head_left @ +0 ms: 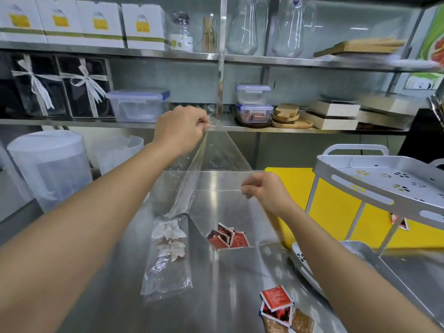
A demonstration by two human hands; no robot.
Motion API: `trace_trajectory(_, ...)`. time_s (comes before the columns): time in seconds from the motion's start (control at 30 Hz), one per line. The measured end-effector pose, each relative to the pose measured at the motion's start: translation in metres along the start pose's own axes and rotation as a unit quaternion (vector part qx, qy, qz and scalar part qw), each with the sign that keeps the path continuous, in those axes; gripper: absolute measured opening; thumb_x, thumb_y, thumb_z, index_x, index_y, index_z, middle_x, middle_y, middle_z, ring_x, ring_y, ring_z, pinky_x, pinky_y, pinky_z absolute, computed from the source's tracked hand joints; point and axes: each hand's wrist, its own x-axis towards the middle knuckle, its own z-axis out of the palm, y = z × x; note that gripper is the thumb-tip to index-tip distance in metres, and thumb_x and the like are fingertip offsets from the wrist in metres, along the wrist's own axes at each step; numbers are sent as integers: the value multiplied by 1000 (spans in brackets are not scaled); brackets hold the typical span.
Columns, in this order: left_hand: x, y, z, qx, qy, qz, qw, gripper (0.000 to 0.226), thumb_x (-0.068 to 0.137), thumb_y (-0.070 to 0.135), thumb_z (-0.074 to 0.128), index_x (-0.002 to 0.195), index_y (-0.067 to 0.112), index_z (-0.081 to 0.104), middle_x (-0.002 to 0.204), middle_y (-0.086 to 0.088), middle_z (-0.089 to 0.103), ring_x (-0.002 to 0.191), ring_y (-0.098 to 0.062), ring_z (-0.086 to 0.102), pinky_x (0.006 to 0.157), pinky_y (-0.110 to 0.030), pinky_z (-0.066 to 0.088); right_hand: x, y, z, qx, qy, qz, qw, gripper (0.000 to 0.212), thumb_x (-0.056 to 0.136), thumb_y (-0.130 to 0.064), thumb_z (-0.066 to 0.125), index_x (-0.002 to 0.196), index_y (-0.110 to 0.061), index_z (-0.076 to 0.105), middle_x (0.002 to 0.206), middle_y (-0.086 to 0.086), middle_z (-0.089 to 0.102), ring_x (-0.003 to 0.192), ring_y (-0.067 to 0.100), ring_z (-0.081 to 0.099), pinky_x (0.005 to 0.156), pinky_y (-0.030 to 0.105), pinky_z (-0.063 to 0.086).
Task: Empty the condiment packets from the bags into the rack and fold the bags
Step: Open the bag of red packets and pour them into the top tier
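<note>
While the left hand is pinching one top corner of the clear bag high and the right hand is pinching the other corner lower, red packets are sitting in the bag's bottom above the table. To my eye, they are best carried over the rack before tipping, both pinches staying firm. A second bag is lying beside it.

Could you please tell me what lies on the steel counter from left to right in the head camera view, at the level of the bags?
Clear bag of pale packets → red packets inside the held clear bag → loose red packets on the counter → the metal rack.
</note>
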Motion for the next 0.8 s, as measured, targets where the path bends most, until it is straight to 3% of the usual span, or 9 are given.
trace_trajectory(0.07, -1, -4, -3, 30, -35, -23, 999, 18, 89, 20, 51, 104, 21, 63, 109, -6, 67, 100, -30, 56, 75, -37, 39, 2, -3, -1, -37, 0, -14, 999, 21, 80, -8, 64, 65, -22, 64, 63, 2, 65, 64, 20, 62, 68, 36, 53)
trace_trajectory(0.13, -5, -4, -8, 87, -90, -4, 992, 44, 83, 24, 59, 124, 24, 47, 124, -9, 57, 111, -31, 51, 90, -42, 38, 6, -10, -2, -92, -12, -36, 995, 14, 81, -10, 63, 71, -20, 66, 63, -3, 62, 66, 18, 61, 67, 34, 52)
trace_trajectory(0.2, -14, 3, -8, 159, -98, 93, 978, 72, 73, 37, 68, 135, 28, 32, 134, -8, 48, 122, -29, 43, 102, -44, 30, 9, -19, -4, -132, -26, -56, 989, 15, 82, -11, 62, 71, -21, 65, 60, -9, 59, 66, 17, 59, 66, 32, 51)
trace_trajectory(0.23, -20, 9, -4, 189, -89, 152, 966, 75, 70, 43, 69, 134, 29, 32, 134, -7, 49, 123, -27, 43, 103, -44, 28, 10, -23, -6, -134, -36, -64, 988, 16, 81, -10, 61, 70, -21, 64, 60, -10, 59, 65, 16, 59, 66, 31, 51)
trace_trajectory(0.3, -31, 22, 10, 230, -101, 222, 942, 65, 73, 48, 65, 129, 27, 38, 124, -4, 59, 117, -24, 49, 104, -41, 26, 11, -32, -10, -120, -57, -80, 988, 16, 79, -7, 62, 68, -19, 65, 58, -9, 60, 61, 14, 58, 64, 32, 50)
trace_trajectory(0.43, -40, 33, 21, 202, -145, 187, 950, 15, 89, 23, 50, 102, 23, 57, 94, -2, 71, 92, -25, 59, 96, -31, 28, 7, -40, -15, -99, -71, -93, 988, 17, 77, -6, 64, 67, -19, 65, 60, -4, 63, 57, 11, 59, 63, 33, 52)
trace_trajectory(0.53, -39, 33, 15, 181, -144, 168, 958, 16, 91, 24, 48, 89, 24, 64, 91, -3, 71, 87, -27, 59, 85, -32, 35, 0, -33, -20, -70, -91, -71, 991, 15, 78, -9, 66, 68, -21, 65, 61, -6, 65, 56, 6, 61, 62, 27, 52)
trace_trajectory(0.63, -35, 33, 4, 134, -136, 152, 970, 14, 88, 27, 53, 86, 24, 66, 93, 0, 71, 87, -26, 59, 69, -28, 28, -13, -17, -23, -56, -140, -21, 988, 14, 79, -8, 68, 74, -21, 66, 61, -11, 66, 53, -5, 61, 52, 10, 44)
trace_trajectory(0.8, -27, 26, -8, 84, -127, 130, 980, 18, 88, 21, 50, 85, 24, 68, 90, 2, 72, 84, -26, 59, 66, -29, 35, -37, 8, -28, 3, -140, 30, 990, 15, 81, -5, 66, 73, -19, 68, 63, -7, 66, 53, -3, 61, 48, 6, 42)
